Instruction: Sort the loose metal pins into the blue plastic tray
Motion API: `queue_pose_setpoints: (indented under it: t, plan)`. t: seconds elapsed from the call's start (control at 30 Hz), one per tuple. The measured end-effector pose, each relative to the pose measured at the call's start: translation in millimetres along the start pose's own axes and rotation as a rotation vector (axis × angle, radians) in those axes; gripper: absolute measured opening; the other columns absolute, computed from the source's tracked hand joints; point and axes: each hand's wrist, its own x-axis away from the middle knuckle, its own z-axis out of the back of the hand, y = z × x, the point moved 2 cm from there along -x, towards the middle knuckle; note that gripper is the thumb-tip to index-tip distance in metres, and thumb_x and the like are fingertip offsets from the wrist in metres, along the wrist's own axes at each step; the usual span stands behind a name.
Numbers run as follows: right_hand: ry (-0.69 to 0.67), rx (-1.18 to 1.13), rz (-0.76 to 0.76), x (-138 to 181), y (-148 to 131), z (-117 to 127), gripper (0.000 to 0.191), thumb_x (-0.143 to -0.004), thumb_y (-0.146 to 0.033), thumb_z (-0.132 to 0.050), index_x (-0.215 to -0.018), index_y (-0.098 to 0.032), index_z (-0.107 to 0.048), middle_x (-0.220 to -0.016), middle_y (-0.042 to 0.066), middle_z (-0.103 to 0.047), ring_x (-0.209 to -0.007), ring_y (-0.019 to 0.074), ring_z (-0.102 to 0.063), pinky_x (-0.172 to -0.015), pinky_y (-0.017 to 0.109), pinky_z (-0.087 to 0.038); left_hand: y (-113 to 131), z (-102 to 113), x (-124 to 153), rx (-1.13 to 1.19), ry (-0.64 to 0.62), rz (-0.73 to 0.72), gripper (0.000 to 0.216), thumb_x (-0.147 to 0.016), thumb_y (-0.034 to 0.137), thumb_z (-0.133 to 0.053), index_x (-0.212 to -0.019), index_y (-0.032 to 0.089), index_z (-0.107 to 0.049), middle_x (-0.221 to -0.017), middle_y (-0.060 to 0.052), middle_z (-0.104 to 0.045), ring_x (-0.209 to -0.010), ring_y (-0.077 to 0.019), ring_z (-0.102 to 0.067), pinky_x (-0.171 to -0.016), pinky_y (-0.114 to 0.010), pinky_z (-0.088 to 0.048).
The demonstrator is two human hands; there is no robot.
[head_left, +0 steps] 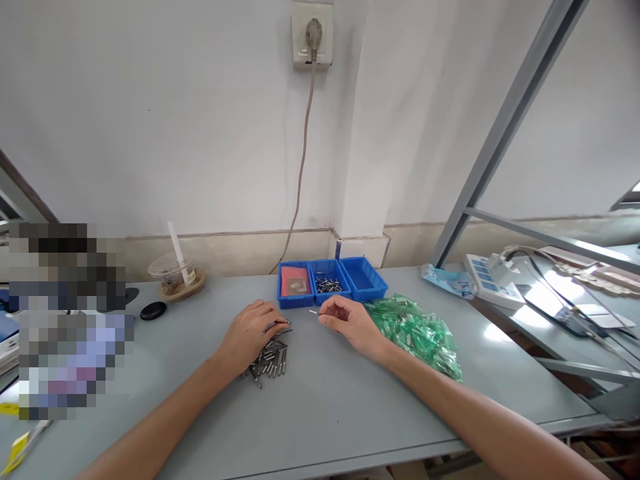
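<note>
On the grey table lies a pile of small metal pins, some with a thicker end; their exact kind is too small to tell. My left hand is over the back of this pile, thumb and fingers closed on one or more pins that poke out at the fingertips. To its right, my right hand is pinched closed, with a thin bright metal pin at its fingertips, pointing left. Just beyond it stands a blue bin with several similar metal pieces inside.
Two more blue bins adjoin it: the left bin contains a red packet, and the right bin is beside the wall. Green plastic bags lie by my right forearm. A plastic cup and black oval object are left; a person sits far left.
</note>
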Motion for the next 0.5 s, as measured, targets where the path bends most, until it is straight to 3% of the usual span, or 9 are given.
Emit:
queue_pose_setpoints:
  t: [0.23,0.5]
  plan:
    - [-0.001,0.014,0.01,-1.7,1.1,0.6,0.023,-0.09,-0.047,-0.077,-0.089,-0.025,-0.07,-0.082,0.0,-0.06,-0.069,0.0167,-0.048,-0.064,0.03,-0.037,1.4,2.4,-0.8,0.008,-0.015,-0.048,0.03,-0.111,0.04,-0.053,-0.1,0.026,-0.077,-0.104,-0.003,-0.076,-0.095,-0.022,-0.064,-0.087,-0.037,-0.049]
    - [0.003,-0.082,-0.022,-2.1,-1.5,0.8,0.035,-0.089,-0.059,-0.074,-0.089,-0.024,-0.07,-0.085,0.002,-0.06,-0.072,0.0171,-0.05,-0.064,0.03,-0.043,3.2,2.9,-1.0,-0.07,-0.054,-0.094,0.031,-0.112,0.04,-0.05,-0.101,0.024,-0.075,-0.104,-0.002,-0.078,-0.091,-0.0218,-0.067,-0.083,-0.037,-0.047]
